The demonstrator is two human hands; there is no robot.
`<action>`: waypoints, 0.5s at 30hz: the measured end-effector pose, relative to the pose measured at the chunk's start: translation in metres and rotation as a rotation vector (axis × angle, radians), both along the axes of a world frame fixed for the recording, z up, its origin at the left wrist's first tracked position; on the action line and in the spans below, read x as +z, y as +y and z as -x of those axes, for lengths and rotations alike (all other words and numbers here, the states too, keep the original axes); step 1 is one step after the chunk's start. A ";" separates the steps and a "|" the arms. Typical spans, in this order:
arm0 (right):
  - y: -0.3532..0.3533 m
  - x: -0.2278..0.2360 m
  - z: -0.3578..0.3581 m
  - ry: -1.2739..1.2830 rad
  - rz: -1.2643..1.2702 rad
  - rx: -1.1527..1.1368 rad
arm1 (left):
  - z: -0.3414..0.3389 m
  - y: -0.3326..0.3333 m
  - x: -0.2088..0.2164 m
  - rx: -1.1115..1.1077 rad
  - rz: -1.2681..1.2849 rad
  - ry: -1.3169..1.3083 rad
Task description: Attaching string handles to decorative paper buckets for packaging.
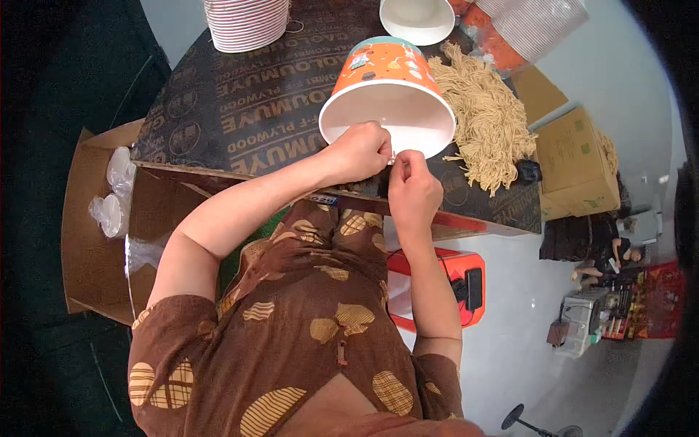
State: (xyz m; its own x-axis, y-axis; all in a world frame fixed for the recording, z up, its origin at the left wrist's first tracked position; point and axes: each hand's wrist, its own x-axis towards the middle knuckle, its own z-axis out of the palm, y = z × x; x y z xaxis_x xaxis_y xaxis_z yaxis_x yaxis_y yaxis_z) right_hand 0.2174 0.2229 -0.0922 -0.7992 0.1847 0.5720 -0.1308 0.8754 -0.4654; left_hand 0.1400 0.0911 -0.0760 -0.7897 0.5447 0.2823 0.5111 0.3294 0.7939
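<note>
An orange paper bucket [389,69] with a white inside and small printed pictures lies tipped on the dark table, its mouth toward me. My left hand [357,153] is closed in a pinch at the lower rim. Close beside it, my right hand [415,188] is closed too, thumb against fingertips. A tiny pale bit shows between the two sets of fingertips, too small to name. To the right of the bucket lies a heap of tan cords [484,120].
A stack of white-rimmed buckets [247,22] stands far left and a white tub [418,18] at the back. Wrapped stacked buckets [539,33] sit far right. Cardboard boxes [579,164] flank the table. A red-orange bin [473,266] is below; another person [619,251] is farther off.
</note>
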 end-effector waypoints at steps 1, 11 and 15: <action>0.000 0.000 0.000 -0.001 0.000 0.000 | 0.001 0.000 -0.001 -0.010 0.018 -0.021; 0.000 0.005 -0.004 -0.064 0.069 0.045 | 0.001 -0.001 0.003 -0.018 0.028 -0.097; 0.000 0.007 -0.004 -0.101 0.059 0.027 | 0.000 0.000 0.005 -0.013 0.015 -0.098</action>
